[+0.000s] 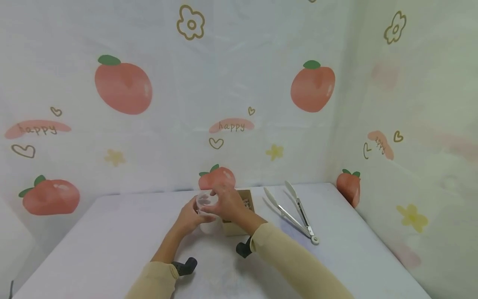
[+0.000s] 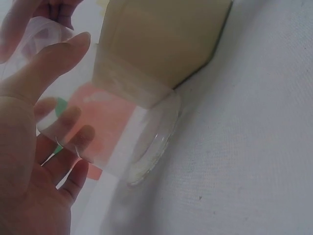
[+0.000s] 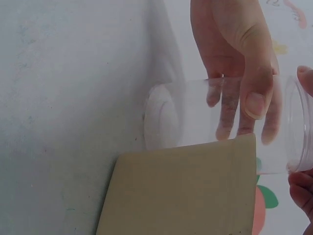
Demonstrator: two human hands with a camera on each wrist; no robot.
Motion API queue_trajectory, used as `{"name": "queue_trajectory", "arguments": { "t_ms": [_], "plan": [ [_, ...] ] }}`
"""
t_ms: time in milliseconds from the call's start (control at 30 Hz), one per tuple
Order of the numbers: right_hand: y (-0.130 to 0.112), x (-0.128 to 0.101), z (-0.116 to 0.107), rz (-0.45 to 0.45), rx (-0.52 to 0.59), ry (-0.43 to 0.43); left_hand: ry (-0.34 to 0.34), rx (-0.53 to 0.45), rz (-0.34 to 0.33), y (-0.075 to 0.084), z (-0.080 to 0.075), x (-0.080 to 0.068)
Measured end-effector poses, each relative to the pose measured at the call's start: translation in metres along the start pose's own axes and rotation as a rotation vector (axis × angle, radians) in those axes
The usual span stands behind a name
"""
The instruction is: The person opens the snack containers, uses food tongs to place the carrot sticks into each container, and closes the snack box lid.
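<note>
A clear plastic jar [image 3: 195, 112] stands upright on the white table, its walls see-through in both wrist views. My left hand [image 1: 189, 218] wraps round the jar's side, with the thumb on the near wall and the other fingers behind it. Over the top, my right hand [image 1: 228, 203] grips the clear rim [image 3: 294, 122], fingers and thumb on opposite sides of it. Whether a separate lid is under those fingers I cannot tell. Right beside the jar is an open tan box [image 1: 234, 229], partly covered by my right hand and forearm in the head view.
Small items [image 1: 246, 203] lie inside the box, mostly hidden. Silver tongs [image 1: 295, 220] with pale tips lie spread on the table to the right of the box. A fruit-patterned cloth [image 1: 239, 83] hangs behind the table and along its right side.
</note>
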State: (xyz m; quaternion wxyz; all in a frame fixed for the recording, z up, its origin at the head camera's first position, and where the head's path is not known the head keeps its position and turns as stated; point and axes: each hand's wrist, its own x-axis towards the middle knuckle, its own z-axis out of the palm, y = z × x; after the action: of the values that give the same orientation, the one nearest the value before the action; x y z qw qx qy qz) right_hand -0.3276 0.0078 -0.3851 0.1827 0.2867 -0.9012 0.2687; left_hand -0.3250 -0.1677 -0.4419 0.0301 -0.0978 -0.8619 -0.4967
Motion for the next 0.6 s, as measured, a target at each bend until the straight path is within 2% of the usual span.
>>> {"name": "queue_trajectory", "arguments": {
  "t_ms": [600],
  "plan": [
    [0.0080, 0.0034, -0.0015, -0.169, -0.024, 0.036, -0.012, -0.056, 0.012, 0.0000, 0.0010, 0.0011]
  ]
}}
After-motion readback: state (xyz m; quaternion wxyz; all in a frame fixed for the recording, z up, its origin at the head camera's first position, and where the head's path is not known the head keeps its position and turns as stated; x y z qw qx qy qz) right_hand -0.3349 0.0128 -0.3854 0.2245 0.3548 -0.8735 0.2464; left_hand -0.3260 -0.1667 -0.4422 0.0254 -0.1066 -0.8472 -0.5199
